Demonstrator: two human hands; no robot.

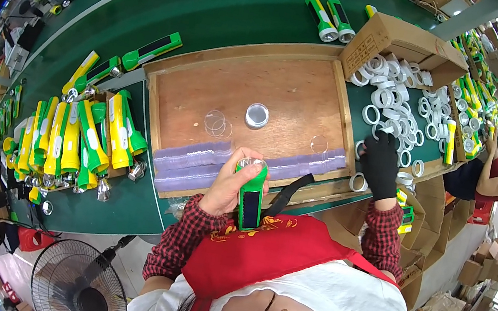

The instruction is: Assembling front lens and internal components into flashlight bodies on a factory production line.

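Flashlight in hand: green flashlight (pixel 250 210) is standing out over the near edge of the tray (pixel 209 73), silver head toward the tray, tail toward the red apron (pixel 273 254).
Progress: seemingly partway on this one piece — no white ring is showing on its head, though the thumb is hiding part.
Left to do: many flashlights (pixel 55 141) are lying heaped at left, several showing bare silver ends; clear discs (pixel 214 120) and white rings (pixel 382 98) are lying loose.
Apparently further along: two flashlights (pixel 342 22) are lying on the far tabletop (pixel 236 20) with pale-rimmed heads.
Left hand (pixel 226 184): bare, fingers wrapping the flashlight, thumb lying across its head.
Right hand (pixel 380 164): black-gloved, forearm extending outward, fingers curling among the near rings — cannot tell whether they are gripping one.
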